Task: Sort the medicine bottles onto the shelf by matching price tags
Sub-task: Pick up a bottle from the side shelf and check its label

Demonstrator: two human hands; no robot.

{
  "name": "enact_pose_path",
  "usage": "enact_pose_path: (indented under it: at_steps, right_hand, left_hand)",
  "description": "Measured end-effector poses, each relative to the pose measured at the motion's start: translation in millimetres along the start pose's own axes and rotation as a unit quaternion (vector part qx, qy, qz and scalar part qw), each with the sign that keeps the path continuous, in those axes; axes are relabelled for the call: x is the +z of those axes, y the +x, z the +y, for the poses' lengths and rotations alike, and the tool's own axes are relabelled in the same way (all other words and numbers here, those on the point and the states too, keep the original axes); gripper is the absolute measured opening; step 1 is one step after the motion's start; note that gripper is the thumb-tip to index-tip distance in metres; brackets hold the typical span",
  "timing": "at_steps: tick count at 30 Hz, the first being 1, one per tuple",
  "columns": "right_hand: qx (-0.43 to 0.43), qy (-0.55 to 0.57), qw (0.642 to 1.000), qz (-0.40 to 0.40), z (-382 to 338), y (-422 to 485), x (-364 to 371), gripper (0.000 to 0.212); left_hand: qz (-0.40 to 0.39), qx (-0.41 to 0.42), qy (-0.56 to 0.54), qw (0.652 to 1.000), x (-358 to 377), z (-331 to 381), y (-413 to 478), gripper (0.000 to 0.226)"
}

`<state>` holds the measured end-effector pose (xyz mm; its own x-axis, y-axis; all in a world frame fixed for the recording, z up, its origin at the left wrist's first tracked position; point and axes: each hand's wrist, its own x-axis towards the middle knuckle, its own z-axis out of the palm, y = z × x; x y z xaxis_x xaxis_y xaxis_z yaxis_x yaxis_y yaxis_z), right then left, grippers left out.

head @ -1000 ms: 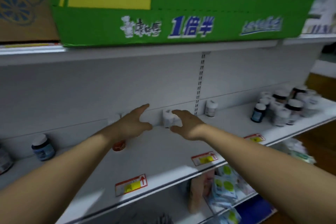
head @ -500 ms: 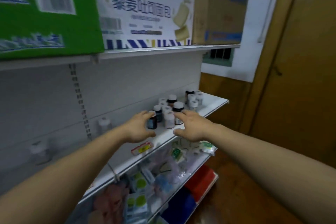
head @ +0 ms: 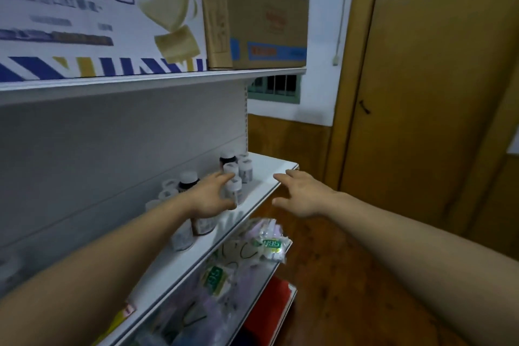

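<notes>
Shelf bears upright medicine bottles beside left hand.

The left hand is pushing forward, seemingly curling around a white-capped bottle at its fingertips; the right hand is drifting outward over the shelf edge.

I've only one view, the head camera: wide-angle, tilted forward and down, facing the right end of the shelf obliquely from close in, with the left hand and right hand at it.
</notes>
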<state>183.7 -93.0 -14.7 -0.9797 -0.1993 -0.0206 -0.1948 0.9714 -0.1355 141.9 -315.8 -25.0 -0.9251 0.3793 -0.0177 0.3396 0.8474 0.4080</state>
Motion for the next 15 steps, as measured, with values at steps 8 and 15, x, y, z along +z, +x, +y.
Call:
enact_pose_path:
  at_steps: [8,15]
  right_hand:
    - [0.0,0.035,0.999,-0.007,47,130,-6,0.072]
    - [-0.044,0.07,0.996,-0.027,66,221,8,0.068]
  left_hand:
    - [0.027,0.038,-0.104,0.993,-17,-15,116,0.06]
    - [0.003,-0.007,-0.168,0.986,-5,-46,177,0.056]
